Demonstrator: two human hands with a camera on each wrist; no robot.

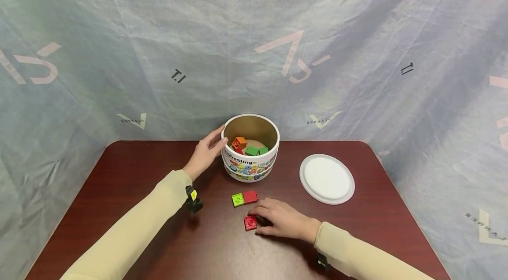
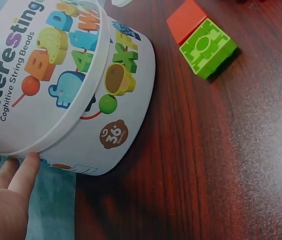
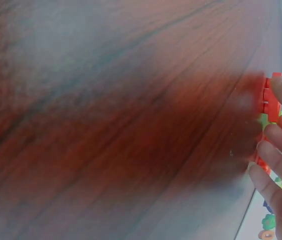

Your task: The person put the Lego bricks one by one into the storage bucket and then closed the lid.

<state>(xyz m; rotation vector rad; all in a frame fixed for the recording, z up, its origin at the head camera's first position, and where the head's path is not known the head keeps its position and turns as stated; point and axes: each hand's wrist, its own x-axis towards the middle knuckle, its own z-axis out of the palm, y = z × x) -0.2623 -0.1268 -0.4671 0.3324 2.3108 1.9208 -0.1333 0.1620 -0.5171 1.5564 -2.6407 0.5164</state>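
Note:
A white printed bucket (image 1: 250, 167) stands upright at the back of the table, with orange, green and red blocks inside. My left hand (image 1: 204, 154) rests against the bucket's left side at the rim; in the left wrist view its fingers (image 2: 25, 175) lie fairly straight along the wall. In front of the bucket, a lime green block (image 1: 238, 199) and a red block (image 1: 250, 197) lie side by side. Nearer to me, my right hand (image 1: 283, 220) pinches another red block (image 1: 250, 223) at its right end between thumb and index finger, low over the table.
A round white lid (image 1: 327, 178) lies flat on the right of the dark red wooden table (image 1: 158, 227). Grey printed cloth (image 1: 198, 50) hangs behind the table and along both sides.

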